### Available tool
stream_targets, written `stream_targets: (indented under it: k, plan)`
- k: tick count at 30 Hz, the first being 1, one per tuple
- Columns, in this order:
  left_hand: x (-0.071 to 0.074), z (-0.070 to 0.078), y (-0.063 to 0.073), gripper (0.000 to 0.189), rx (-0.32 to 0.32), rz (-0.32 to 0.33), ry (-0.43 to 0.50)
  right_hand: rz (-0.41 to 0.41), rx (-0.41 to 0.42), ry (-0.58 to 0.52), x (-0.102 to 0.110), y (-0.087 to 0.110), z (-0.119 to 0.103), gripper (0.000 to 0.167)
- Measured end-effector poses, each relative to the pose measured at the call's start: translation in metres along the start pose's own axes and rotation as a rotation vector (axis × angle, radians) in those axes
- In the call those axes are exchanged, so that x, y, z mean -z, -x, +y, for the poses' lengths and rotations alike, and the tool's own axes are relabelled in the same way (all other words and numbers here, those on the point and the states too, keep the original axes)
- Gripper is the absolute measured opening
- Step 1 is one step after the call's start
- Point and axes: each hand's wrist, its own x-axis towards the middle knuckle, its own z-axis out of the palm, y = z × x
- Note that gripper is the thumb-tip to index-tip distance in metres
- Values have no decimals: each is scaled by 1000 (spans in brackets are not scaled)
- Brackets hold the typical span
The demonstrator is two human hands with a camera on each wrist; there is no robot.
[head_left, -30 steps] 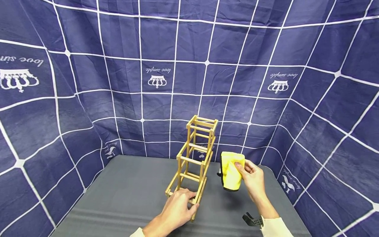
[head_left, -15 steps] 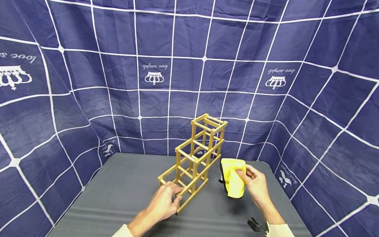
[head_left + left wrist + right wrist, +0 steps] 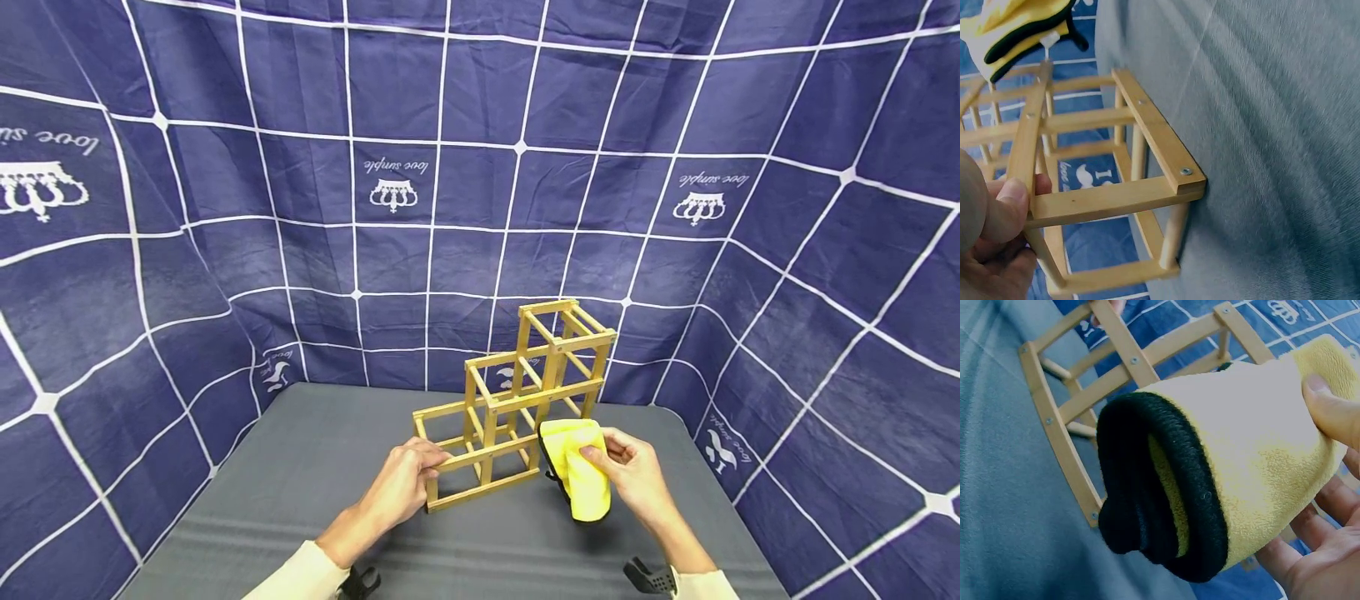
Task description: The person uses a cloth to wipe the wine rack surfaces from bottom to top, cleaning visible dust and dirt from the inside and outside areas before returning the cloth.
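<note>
The curtain (image 3: 480, 108) hangs beyond both sets of fingers; if the rack were pushed far back, its tall end could brush the fabric.

The grey table (image 3: 300, 467) lies under the fingers, its covering creased. A sideways drag could ruck that covering and make the rack's base catch.

The rack (image 3: 547, 395) stands upright between the left and right fingers, its low end at the left, its tall end beyond the right. The left fingers (image 3: 426, 454) pinch a corner of the low end. Held only there, the frame could swivel or tip if pushed hard at its tall end, since nothing steadies that part.

The yellow cloth (image 3: 573, 471) is in the right fingers (image 3: 1312, 525), gripped at one edge, thumb on top, the rest hanging folded to their left, in front of the rack. Whether it touches the wood I cannot tell. So loose a hold could let it unfold or slip.

Its black tab (image 3: 1077, 39) juts towards the frame and could hook on a rail.

The screw (image 3: 1186, 171) beyond the left fingers could snag the pile.
</note>
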Motion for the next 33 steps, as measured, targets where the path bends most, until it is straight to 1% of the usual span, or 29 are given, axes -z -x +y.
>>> stream_targets:
  k: [2, 5, 6, 8, 10, 12, 13, 15, 18, 20, 22, 23, 25, 26, 28, 31, 33]
  plan:
    - [-3, -6, -3, 38, -11, 26, -10, -27, 9, 8, -3, 2, 1, 28]
    - [-8, -14, -6, 43, -25, 62, -11, -69, 19, 30, -9, 3, 4, 27]
    - [-10, -16, -7, 44, -29, 73, 8, -79, 23, 40, -11, 3, 5, 26]
    - [-13, -19, -8, 45, -44, 82, 18, -92, 28, 59, -16, 4, 7, 24]
    - [-16, -22, -10, 45, -49, 77, 14, -114, 42, 110, -23, 5, 9, 24]
    - [-16, -24, -13, 45, -43, 59, -22, -138, 93, 199, -34, 6, 10, 24]
    - [-16, -24, -15, 43, -34, 42, -47, -149, 132, 253, -40, 7, 10, 25]
    - [-13, -25, -18, 41, -4, 2, -68, -165, 257, 386, -55, 8, 9, 27]
    - [-5, -25, -22, 37, 51, -76, -58, -122, 512, 559, -78, 9, 7, 32]
    - [2, -26, -25, 35, 92, -130, -22, -86, 698, 634, -96, 9, 6, 38]
    - [8, -27, -28, 33, 137, -181, 12, -61, 860, 699, -116, 7, 10, 46]
    - [10, -28, -29, 32, 151, -201, 28, -58, 927, 726, -126, 6, 13, 49]
    - [14, -30, -32, 31, 174, -238, 45, -74, 1015, 782, -147, 4, 20, 56]
    - [16, -30, -32, 30, 184, -255, 45, -87, 1039, 812, -157, 3, 24, 58]
    - [18, -31, -33, 29, 191, -281, 48, -117, 1037, 877, -175, 2, 32, 58]
    - [18, -32, -34, 27, 193, -300, 51, -181, 953, 959, -194, 1, 40, 51]
    - [17, -32, -34, 26, 184, -299, 56, -245, 858, 971, -202, 2, 41, 43]
